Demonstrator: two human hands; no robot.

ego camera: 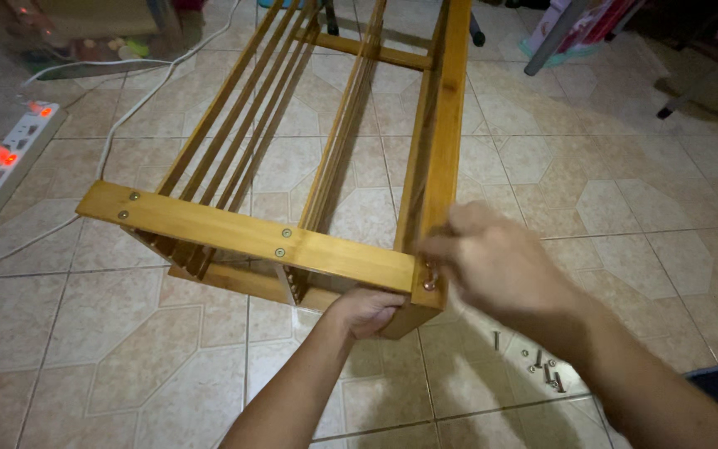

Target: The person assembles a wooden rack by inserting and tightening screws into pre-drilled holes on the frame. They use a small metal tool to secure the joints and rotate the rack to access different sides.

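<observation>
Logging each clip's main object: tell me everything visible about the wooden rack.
The wooden rack is a honey-coloured frame of varnished-looking wood, lying on its side on the tiled floor. Long slats run away from the camera between end bars; the near crossbar shows several metal screw heads. The left hand grips its lower near corner from beneath. The right hand, blurred, has its fingers at a screw on the near right corner. Loose screws lie on the floor beside it.

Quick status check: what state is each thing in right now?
wooden rack: partly assembled, lying on the floor.
left hand: gripping the rack's lower corner.
right hand: blurred, fingers at the corner bolt.
loose screws: scattered on the tiles.
power strip: switched on, red lights glowing.
</observation>
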